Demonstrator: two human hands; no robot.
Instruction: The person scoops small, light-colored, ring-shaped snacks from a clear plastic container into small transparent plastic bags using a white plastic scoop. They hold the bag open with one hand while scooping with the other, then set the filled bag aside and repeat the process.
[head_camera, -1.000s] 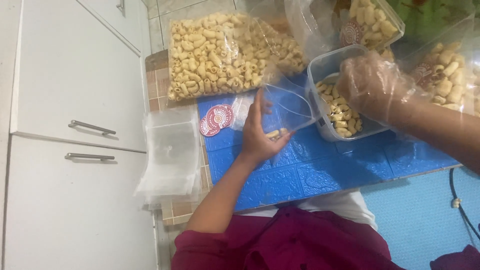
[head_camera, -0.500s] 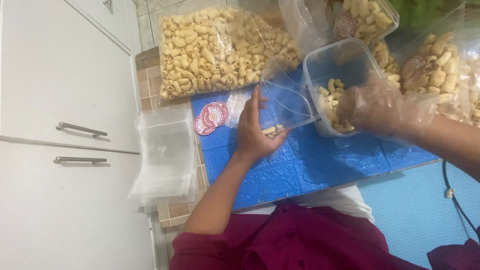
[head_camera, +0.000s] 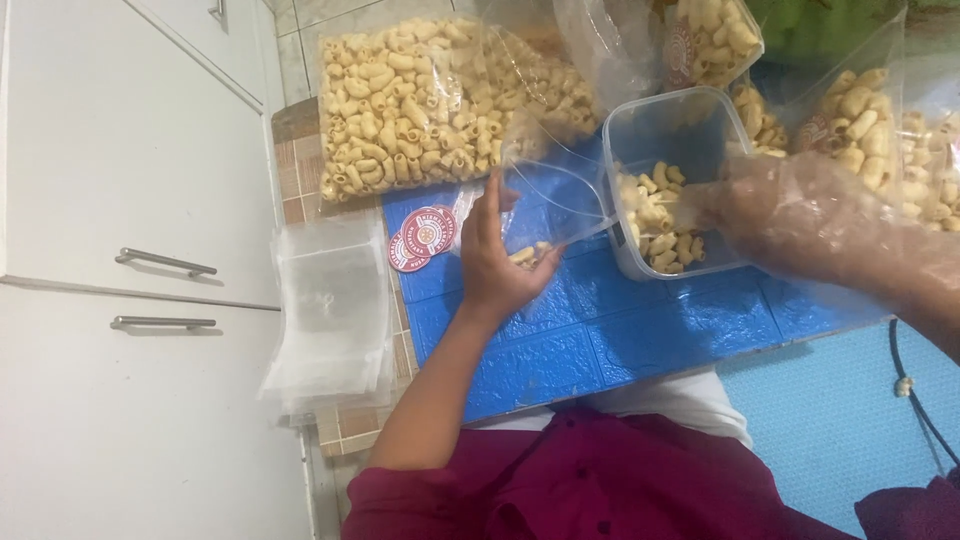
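The left hand (head_camera: 497, 262) holds a small clear bag (head_camera: 555, 205) open by its lower edge, its grip pinched on the plastic, with a few pale curled snack pieces (head_camera: 530, 255) lying just inside near the palm. The right hand (head_camera: 800, 215), wrapped in a loose clear plastic glove, reaches into the clear plastic tub (head_camera: 665, 185) that stands on the blue padded mat (head_camera: 640, 335); its fingers are curled down among the pieces, but the glove and the tub wall blur them, so I cannot tell whether that grip has closed on anything. To do this well, the bag mouth should stay wide and close beside the tub rim, and each scoop should be modest so nothing spills onto the mat. A large filled bag (head_camera: 430, 100) lies beyond, round red stickers (head_camera: 420, 240) sit beside the left hand, and a stack of empty bags (head_camera: 330, 310) rests near the white cabinet (head_camera: 130, 200). The bags at the upper right are cut off by the frame, and the tub's far side is hidden behind crumpled plastic.
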